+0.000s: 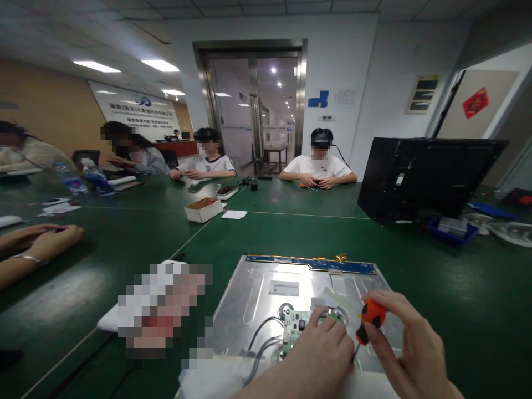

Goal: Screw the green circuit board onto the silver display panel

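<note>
A screwdriver (373, 318) with an orange and black handle is pinched between the thumb and fingers of my right hand (415, 343). Its shaft points down and left, and the tip is hidden behind my left hand (322, 349). The left hand lies over the right side of a green circuit board (296, 327), fingers bent and close together; what they grip is hidden. The board sits on a silver metal panel (257, 288), the back of a flat screen by its look. A narrow blue circuit strip (291, 261) runs along the panel's far edge. Dark cables (261, 335) leave the board's left side.
Left of the panel lies a white object (112, 318), partly blurred out. A small open box (203, 210) stands farther off, and a black monitor (424, 177) at the right beside a blue tray (453, 230). Several people sit around the green table (166, 233); another person's hands (54, 241) rest at the left.
</note>
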`<state>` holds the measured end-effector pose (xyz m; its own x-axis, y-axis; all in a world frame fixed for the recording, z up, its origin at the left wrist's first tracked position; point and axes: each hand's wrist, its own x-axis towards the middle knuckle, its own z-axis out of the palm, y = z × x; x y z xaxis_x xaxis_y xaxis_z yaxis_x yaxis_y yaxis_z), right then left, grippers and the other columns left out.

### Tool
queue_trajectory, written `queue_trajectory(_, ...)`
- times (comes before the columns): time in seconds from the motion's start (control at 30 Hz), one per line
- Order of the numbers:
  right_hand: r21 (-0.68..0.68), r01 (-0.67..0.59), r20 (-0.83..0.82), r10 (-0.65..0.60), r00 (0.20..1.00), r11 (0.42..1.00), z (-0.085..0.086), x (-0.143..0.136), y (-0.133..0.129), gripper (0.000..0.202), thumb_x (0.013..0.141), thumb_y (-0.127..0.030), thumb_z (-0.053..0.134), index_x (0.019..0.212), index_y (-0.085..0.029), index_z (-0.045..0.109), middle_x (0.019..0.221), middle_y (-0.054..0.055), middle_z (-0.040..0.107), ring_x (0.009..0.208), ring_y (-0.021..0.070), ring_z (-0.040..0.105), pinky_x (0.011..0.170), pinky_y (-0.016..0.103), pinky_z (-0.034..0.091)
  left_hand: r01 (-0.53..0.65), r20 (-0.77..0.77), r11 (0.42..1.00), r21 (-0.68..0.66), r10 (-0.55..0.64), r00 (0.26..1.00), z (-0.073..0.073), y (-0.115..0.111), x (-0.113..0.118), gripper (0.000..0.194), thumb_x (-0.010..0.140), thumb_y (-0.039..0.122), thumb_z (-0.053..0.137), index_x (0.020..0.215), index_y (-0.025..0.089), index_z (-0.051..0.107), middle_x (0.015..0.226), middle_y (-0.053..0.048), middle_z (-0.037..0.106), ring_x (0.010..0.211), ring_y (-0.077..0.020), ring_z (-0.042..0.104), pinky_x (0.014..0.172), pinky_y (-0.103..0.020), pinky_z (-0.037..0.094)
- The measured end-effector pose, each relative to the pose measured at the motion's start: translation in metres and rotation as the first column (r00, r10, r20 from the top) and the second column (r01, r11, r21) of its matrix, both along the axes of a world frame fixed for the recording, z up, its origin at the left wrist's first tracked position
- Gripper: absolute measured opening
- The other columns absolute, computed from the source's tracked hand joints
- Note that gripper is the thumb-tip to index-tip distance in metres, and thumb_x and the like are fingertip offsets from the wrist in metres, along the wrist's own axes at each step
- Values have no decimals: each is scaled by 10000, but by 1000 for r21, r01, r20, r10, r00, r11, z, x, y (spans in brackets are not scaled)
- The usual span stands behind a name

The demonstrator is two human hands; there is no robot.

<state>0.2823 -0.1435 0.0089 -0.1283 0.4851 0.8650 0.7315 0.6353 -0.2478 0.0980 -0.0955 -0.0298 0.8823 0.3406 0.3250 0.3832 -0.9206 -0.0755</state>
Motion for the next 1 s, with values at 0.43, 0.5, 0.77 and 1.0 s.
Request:
queue_trajectory(0.43,36,-36,-49,38,998,999,3,-5,-2,383,918,-208,638,1295,-204,572,1069,94,732,972,236,724,795,364,615,10,-90,995,-99,-19,996,9,1,-7,310,867,358,669,1064,127,611,1069,-83,706,1029,-257,629,1147,-479,277)
queue_trajectory(0.5,32,-31,-34,32,999,999,5,-6,-2,388,917,-199,632,1300,-197,569,1080,94,726,992,232,719,812,355,612,14,-73,996,-90,-21,997,8,1,-6,307,861,356,671,1058,128,610,1057,-78,707,1019,-257,634,1144,-476,280)
queue_trajectory(0.77,22,1,-54,1,999,1000,2,-8,-2,382,896,-216,667,1269,-209,582,1059,96,708,963,246,714,790,377,598,6,-47,998,-65,-9,999,6,1,-4,248,903,368,673,1003,154,596,1021,-62,715,966,-242,642,1107,-469,328)
queue_trajectory(1.0,26,0,-44,2,999,1000,5,-9,-2,355,906,-217,641,1254,-211,573,1035,88,693,924,225,711,763,356,593,-4,-31,999,-46,2,1000,3,0,-5,199,914,310,677,1007,144,616,1014,-57,715,972,-237,648,1146,-462,274)
